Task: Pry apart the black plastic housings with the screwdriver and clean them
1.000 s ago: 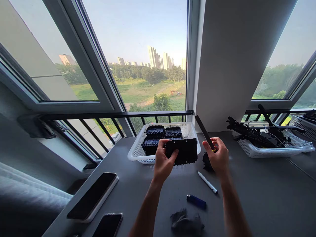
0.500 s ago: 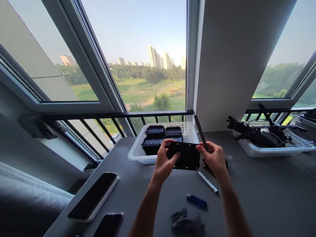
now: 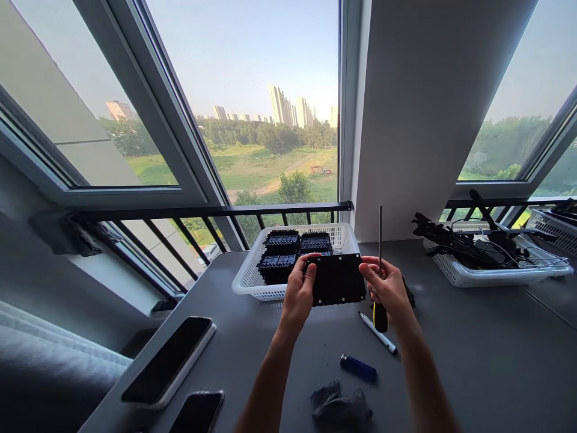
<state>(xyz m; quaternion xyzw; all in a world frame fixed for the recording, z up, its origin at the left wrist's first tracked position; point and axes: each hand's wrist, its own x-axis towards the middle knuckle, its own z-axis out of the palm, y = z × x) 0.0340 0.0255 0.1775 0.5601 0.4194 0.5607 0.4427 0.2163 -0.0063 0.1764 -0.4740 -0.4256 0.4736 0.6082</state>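
Note:
Raised above the desk, a flat black plastic panel [image 3: 339, 278] with jagged edges and small pale spots along its rim faces me. My left hand [image 3: 300, 288] grips its left end, thumb in front. At the right end, the fingertips of my right hand [image 3: 385, 288] touch the panel. That same hand also holds a screwdriver [image 3: 380, 240], its thin dark shaft pointing up and its black-and-yellow handle hanging below the palm. Behind the panel, stacks of similar black parts [image 3: 280, 240] sit in a white plastic basket [image 3: 247, 285], partly hidden by my left hand.
A white marker [image 3: 378, 334], a blue lighter [image 3: 358, 368] and a crumpled dark bag [image 3: 340, 406] lie on the grey desk [image 3: 473, 361]. Two phones [image 3: 169, 361] are at left. Another white basket [image 3: 473, 276] holds black parts and cables at right. Something dark lies behind my right hand.
The screwdriver has swung from leaning left to nearly upright, and its handle now shows below my right hand. The panel has turned slightly to lie more level, still held.

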